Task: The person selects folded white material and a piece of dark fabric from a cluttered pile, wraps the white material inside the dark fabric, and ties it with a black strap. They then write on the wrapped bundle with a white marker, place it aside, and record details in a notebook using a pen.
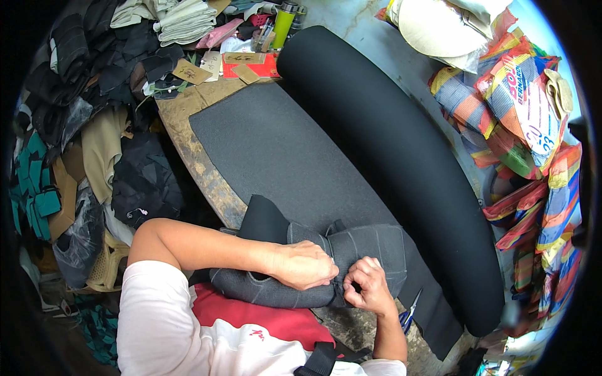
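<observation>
A bundle of dark grey fabric (pixel 376 250) with pale chalk lines lies at the near edge of the table, against my body. A narrow dark strip (pixel 330 245) runs round its middle and pinches it in. My left hand (pixel 305 266) is closed on the strip, resting on the bundle with knuckles up. Close beside it, my right hand (pixel 370 283) is closed too, fingers curled at the same strip. The strip's ends are mostly hidden by my fingers. Scissors with blue handles (pixel 411 313) lie just right of my right wrist.
A long thick roll of black fabric (pixel 389 150) stretches along the table's right side. Flat dark grey fabric (pixel 263 144) covers the worn tabletop (pixel 210 169). Piled scraps (pixel 144 175) crowd the left. Cardboard tags (pixel 191 72) and a green bottle (pixel 283 26) stand far back; striped bags (pixel 501 94) lie right.
</observation>
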Tool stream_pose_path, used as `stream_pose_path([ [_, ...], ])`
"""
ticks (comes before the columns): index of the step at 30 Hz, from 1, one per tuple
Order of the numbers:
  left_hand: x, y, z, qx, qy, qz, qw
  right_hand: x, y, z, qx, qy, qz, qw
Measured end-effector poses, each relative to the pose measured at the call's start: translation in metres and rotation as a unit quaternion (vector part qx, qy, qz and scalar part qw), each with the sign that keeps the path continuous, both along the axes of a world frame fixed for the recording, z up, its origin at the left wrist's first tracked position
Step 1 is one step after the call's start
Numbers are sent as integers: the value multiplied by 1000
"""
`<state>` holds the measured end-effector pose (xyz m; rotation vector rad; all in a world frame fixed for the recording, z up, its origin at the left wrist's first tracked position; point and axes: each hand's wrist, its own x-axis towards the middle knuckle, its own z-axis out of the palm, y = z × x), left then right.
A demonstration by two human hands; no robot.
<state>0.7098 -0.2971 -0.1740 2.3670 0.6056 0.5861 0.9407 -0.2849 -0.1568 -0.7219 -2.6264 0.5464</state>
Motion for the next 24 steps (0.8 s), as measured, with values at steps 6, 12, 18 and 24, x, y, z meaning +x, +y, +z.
stream_pose_path([
  [6,-7,3,-5,-32,-39,8,999,0,0,2,-18,21,-6,1000],
  [12,-25,14,-1,-69,-37,20,997,8,5,13,-35,10,-22,999],
  [18,-20,29,15,-158,58,10,986,2,-34,13,65,39,-184,980],
  [24,-2,35,30,-137,131,-40,981,-17,-54,4,23,64,-243,968],
])
